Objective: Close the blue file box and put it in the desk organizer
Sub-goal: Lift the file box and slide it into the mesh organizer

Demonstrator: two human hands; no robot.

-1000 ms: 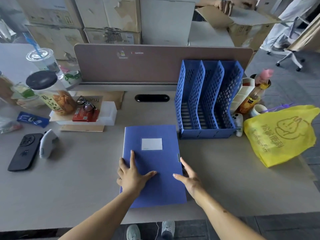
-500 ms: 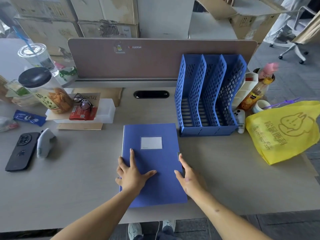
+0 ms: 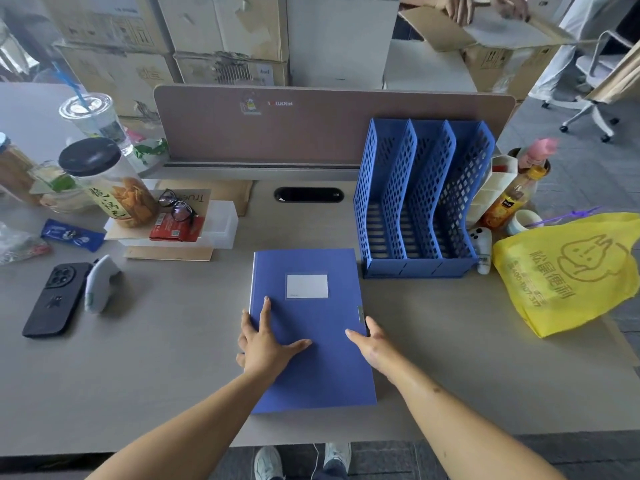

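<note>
The blue file box [image 3: 313, 317] lies flat and closed on the desk, white label facing up. My left hand [image 3: 266, 341] rests flat on its lid near the left edge, fingers spread. My right hand [image 3: 372, 344] touches the box's right edge beside the clasp, thumb on the lid. The blue desk organizer [image 3: 420, 202] with three upright mesh slots stands behind and to the right of the box; nothing shows in its slots.
A yellow bag [image 3: 568, 271] lies right of the organizer, with bottles [image 3: 509, 199] and a cup behind it. To the left are a black phone [image 3: 53, 299], a white device [image 3: 100, 282], a snack jar [image 3: 110, 185], glasses and a clear box. A partition [image 3: 311, 129] backs the desk.
Both hands stay on the file box almost unmoved; the right hand has settled closer against the box's right edge. The view shifted slightly.
</note>
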